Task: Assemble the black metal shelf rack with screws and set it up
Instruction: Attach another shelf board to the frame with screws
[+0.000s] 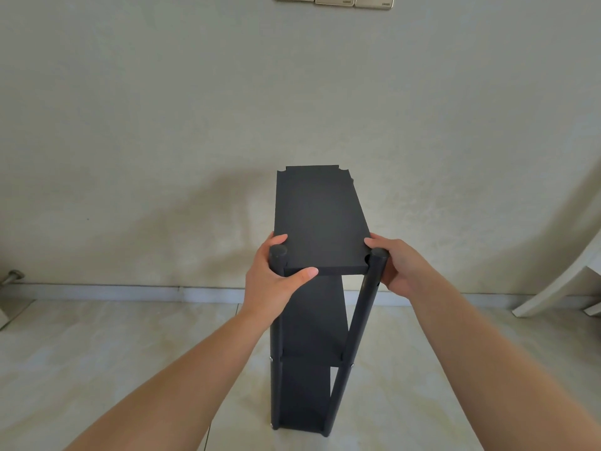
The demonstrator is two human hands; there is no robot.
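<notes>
The black metal shelf rack (320,216) stands upright on the tiled floor, its far end toward the wall. It has a flat top shelf, two lower shelves and round black posts at the near corners. My left hand (276,281) grips the near left post at the top corner, thumb lying along the shelf's front edge. My right hand (398,266) grips the near right post (367,304) at its top, fingers wrapped behind it. Small silver screw heads (352,365) show on the posts at the middle shelf. The far posts are hidden behind the top shelf.
A pale wall (162,125) rises just behind the rack, with wall sockets (335,0) at the top edge. A white curved furniture leg (559,288) stands at the right. A metal fitting (13,276) sits low on the wall at far left. Tiled floor (130,336) surrounds the rack.
</notes>
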